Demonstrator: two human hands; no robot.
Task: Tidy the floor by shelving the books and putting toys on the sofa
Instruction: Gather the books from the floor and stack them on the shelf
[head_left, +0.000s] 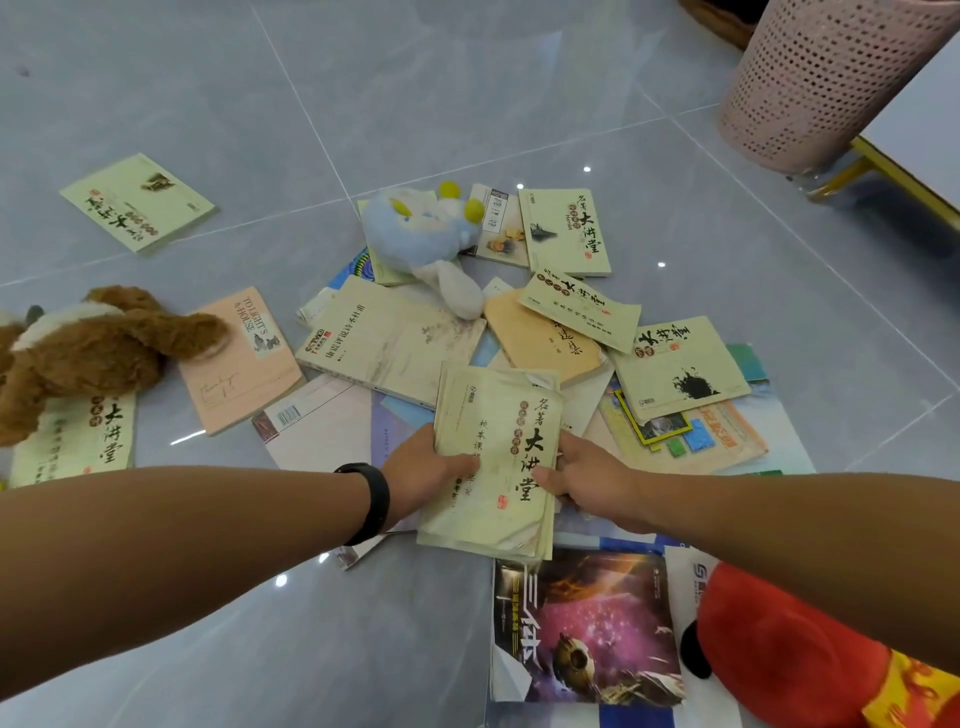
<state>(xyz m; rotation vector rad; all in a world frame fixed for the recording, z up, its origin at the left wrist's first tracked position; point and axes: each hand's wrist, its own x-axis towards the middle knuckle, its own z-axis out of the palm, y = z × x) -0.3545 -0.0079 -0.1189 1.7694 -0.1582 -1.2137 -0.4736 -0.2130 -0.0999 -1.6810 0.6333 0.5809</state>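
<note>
Tiled floor (218, 623) – scattered books (395, 338), blue plush (415, 234), pink basket (821, 78)

Three plush toys, one basket, and a scatter of books on the floor.

The plush toys number three: a brown plush dog (88, 348), a pale blue plush with yellow tips (415, 234) and a red plush (789, 654). One pink perforated basket (821, 83) stands at the far right. Pale green paperbacks with black calligraphy count seven: one apart (137, 201), one under the dog (78, 441), four in the pile (566, 231) (582, 309) (680, 366) (382, 254), and at least one in the small stack (498, 457) held by two hands. One pink book (239, 364), one cream book (389, 340), one orange book (540, 338) and one space-cover book (587, 629) also lie there; the rest are too overlapped to count.
</note>
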